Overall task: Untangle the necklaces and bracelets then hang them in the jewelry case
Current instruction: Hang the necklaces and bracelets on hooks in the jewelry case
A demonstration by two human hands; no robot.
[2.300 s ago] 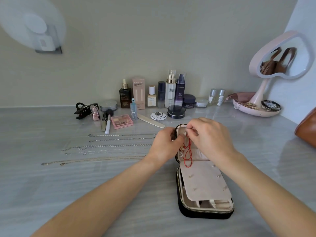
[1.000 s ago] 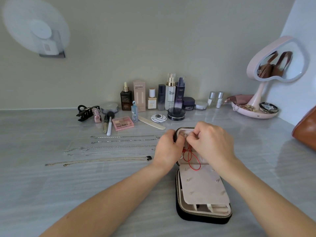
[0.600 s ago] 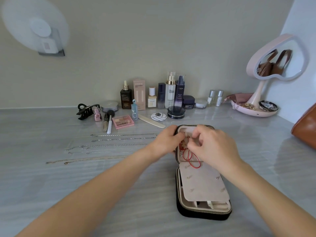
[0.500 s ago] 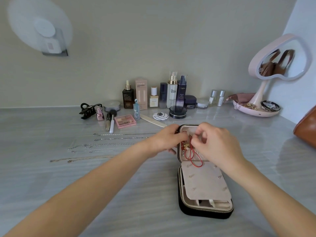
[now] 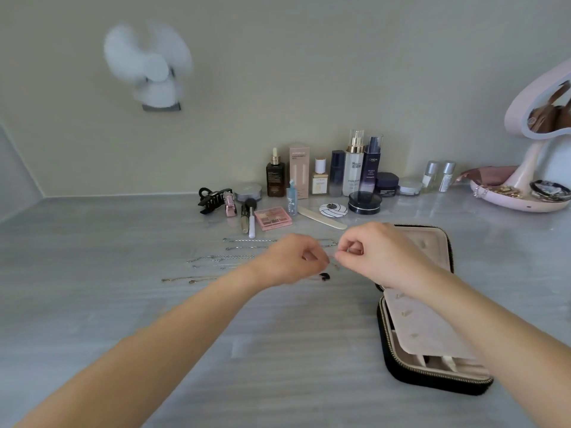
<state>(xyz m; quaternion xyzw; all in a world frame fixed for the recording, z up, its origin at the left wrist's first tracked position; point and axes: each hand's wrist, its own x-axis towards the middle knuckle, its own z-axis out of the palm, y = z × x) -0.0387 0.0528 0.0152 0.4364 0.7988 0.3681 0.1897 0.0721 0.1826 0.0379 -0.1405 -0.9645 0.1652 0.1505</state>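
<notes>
The black zip jewelry case (image 5: pixel 432 379) lies open at the right, its beige lid (image 5: pixel 428 242) flat behind it and a beige flap over the base. Several thin chains (image 5: pixel 244 241) lie in parallel rows on the table to its left. One gold chain (image 5: pixel 185 278) ends in a dark pendant (image 5: pixel 324 276). My left hand (image 5: pixel 293 259) and my right hand (image 5: pixel 381 254) meet fingertip to fingertip just left of the case, above the chains' right ends. Both pinch a thin chain end (image 5: pixel 336 266), which is blurred. My right hand hides the lid's lower part.
Cosmetic bottles (image 5: pixel 353 163), a pink palette (image 5: pixel 273 217), a black hair clip (image 5: pixel 213 199) and brushes stand behind the chains. A pink mirror stand with a trinket dish (image 5: pixel 519 202) is at the far right. A white fan (image 5: pixel 148 64) hangs on the wall.
Both hands have left the case lid, where they handled a red cord, and moved left over the chains' ends. The camera has turned left.
</notes>
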